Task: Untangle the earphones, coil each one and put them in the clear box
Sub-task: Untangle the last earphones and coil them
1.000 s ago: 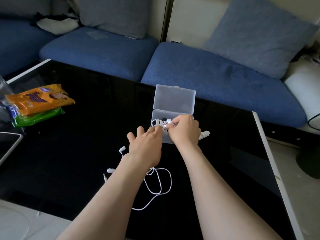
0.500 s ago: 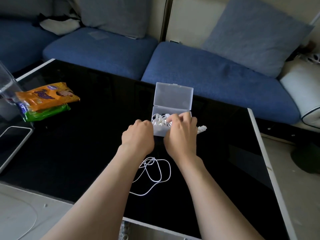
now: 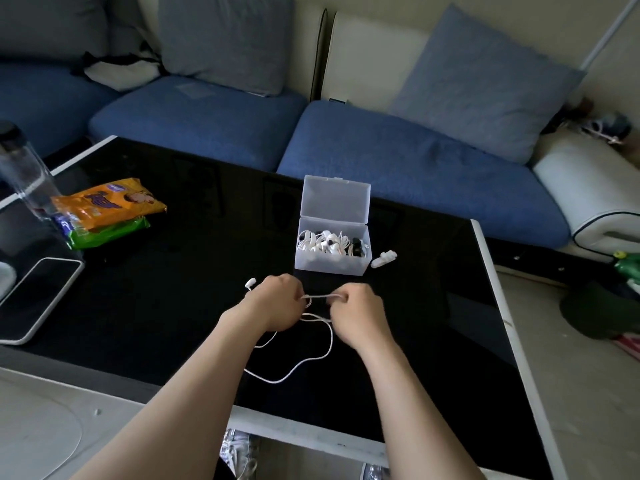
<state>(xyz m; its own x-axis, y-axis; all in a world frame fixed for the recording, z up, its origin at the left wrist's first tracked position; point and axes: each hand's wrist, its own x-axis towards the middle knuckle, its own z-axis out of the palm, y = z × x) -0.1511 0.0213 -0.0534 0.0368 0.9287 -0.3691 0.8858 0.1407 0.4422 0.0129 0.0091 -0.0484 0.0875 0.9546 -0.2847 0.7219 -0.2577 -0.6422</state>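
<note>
Clear box (image 3: 329, 266): frosted plastic, hinged lid (image 3: 335, 199) up, coiled white earphones (image 3: 323, 242) inside. Just in front of it, left hand (image 3: 277, 303) and right hand (image 3: 360, 313) each pinch a thin white earphone cable (image 3: 320, 296). The slack loops on the glossy black counter (image 3: 173, 306). Small white piece (image 3: 383, 258) sits right of the box. Crinkly snack packets (image 3: 107, 206), a flat phone (image 3: 38, 299) and a clear bottle (image 3: 24, 178) are well left of it.

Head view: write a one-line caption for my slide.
Left hand and right hand pinch a white earphone cable between them before the open clear box of stowed earphones.

Dim, soft daylight; wide-angle bending at edges, slight motion blur throughout.
</note>
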